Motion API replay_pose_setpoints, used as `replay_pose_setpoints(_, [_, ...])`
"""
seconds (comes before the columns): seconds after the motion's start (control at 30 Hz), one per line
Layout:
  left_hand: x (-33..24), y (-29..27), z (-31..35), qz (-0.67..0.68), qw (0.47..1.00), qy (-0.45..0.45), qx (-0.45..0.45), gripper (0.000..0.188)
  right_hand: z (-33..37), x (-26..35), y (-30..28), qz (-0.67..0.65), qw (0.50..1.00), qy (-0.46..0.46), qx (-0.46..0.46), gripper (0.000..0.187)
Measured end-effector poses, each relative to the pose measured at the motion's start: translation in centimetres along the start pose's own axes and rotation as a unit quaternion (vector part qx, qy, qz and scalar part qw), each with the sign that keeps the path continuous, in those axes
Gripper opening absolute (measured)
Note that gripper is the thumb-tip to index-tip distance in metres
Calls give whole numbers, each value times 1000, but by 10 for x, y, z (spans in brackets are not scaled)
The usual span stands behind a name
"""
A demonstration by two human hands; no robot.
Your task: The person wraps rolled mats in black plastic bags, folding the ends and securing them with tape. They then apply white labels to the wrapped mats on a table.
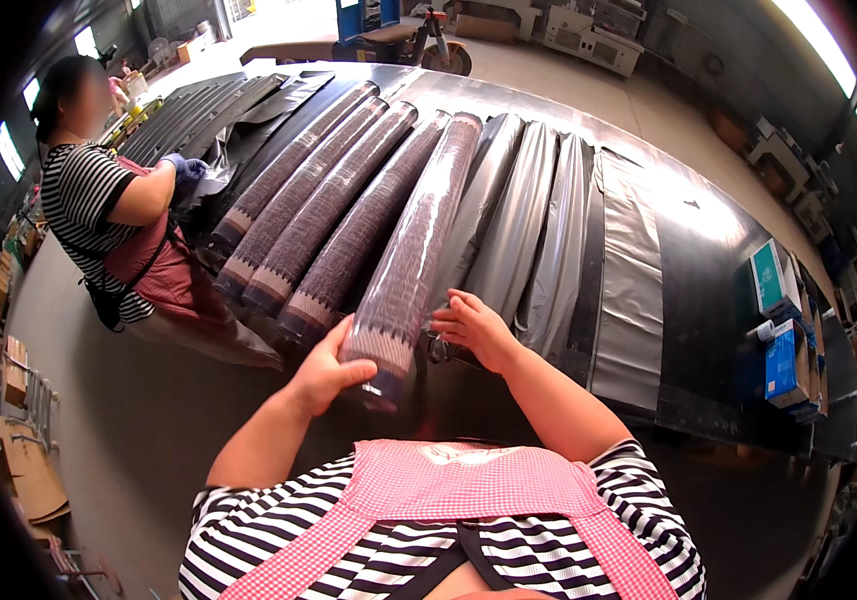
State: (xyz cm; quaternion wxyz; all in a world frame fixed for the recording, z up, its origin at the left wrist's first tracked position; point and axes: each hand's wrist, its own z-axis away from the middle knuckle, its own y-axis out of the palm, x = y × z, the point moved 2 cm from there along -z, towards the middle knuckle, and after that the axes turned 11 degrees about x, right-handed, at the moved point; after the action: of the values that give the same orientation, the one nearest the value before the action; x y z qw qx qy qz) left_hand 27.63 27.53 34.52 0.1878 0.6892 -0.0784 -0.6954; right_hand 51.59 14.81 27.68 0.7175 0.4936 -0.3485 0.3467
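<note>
Purple-brown, the patterned roll (pixel 423 242) juts off the table (pixel 714 320), your left hand (pixel 325 372) pinching its near end, your right hand (pixel 481 330) beside it, fingers loosely extended, while darker rolls (pixel 337 198) crowd its left and grey bundles (pixel 517 220) hem its right, with boxes (pixel 783 362) beyond.

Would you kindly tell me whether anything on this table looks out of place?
One small oddity: a dark scrap or mark lies alone on the shiny table, right of the flat grey sheet and apart from the patterned rolls. I see no spill or damage.
</note>
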Motion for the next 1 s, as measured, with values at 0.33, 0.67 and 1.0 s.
replay_pose_setpoints(0.33, [79, 76, -4, -622, 773, 76, -97, 124, 17, 74, -5, -59, 959, -237, -143, 61])
replay_pose_setpoints(0.67, [103, 170, -131, -500, 795, 111, 326, 45, 279, 82, -125, 6, 951, -243, -189, 64])
replay_pose_setpoints(1.0, [220, 289, -263, -621, 673, 125, 383, 25, 517, -117, -85, -33, 916, -134, -376, 85])
